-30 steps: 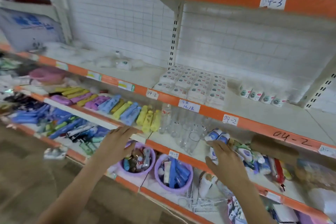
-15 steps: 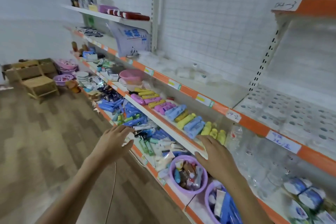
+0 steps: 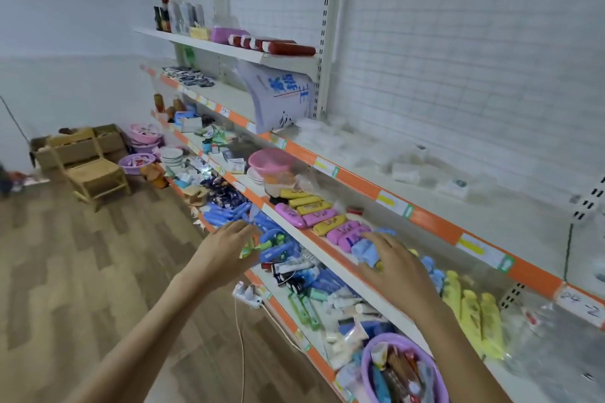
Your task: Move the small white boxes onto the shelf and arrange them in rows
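While both of my hands are raised in front of the shelving, neither one carries anything. My left hand (image 3: pixel 226 249) hangs over the edge of the lower shelf with its fingers spread and relaxed, above a jumble of blue tubes (image 3: pixel 278 249). My right hand (image 3: pixel 397 263) hovers with straight, splayed fingers just above the pink and blue cases (image 3: pixel 340 232) on the middle shelf (image 3: pixel 330 258); whether the fingertips touch them I cannot tell.

No small white boxes lie within reach or in plain view here. Pale, blurred packets (image 3: pixel 406 170) sit on the orange-edged shelf (image 3: pixel 435 222) higher up, but their type cannot be confirmed. My judgement: the hands are kept free and open because the next step is a pickup, and the supply is likely elsewhere, possibly among the cardboard boxes (image 3: pixel 82 144) on the floor at the far left, beside the wooden chair (image 3: pixel 95 173).

Caution: a white power strip (image 3: pixel 248 294) and its cord hang off the lower shelf edge, close below my left forearm, so a careless sweep could snag it.
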### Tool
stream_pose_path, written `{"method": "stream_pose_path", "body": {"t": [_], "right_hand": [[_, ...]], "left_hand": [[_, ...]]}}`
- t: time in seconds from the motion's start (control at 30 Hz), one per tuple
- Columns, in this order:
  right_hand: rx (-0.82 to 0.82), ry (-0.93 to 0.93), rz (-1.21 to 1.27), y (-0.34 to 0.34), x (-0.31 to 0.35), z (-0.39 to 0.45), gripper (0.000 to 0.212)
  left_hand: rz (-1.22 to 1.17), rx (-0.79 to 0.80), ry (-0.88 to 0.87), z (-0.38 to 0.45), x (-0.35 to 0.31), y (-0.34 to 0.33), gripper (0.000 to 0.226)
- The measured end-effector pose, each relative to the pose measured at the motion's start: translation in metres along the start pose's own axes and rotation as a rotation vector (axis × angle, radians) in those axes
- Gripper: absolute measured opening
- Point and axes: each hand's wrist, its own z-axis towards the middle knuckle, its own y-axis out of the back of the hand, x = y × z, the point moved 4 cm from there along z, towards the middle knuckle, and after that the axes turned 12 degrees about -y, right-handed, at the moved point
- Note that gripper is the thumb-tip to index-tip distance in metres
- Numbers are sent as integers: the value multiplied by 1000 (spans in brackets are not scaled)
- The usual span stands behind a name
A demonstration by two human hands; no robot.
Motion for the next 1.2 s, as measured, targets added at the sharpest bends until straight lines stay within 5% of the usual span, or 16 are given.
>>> {"method": "stream_pose_path", "body": {"t": [0.37,0.67,0.93,1.2], "right_hand": [[-129,64,68,6,10,216,48],[15,88,-5,-29,2,413,51],[93,49,-94,-90,-2,490,56],[120,-102,101,-96,-25,525,51]], "left_hand": [[-44,-28,-45,195,109,-19,43],[-105,26,-31,362,185,-69,43],[-191,178,-16,441,222,-139,66],[-407,156,-186,497,235,-178,75]]}}
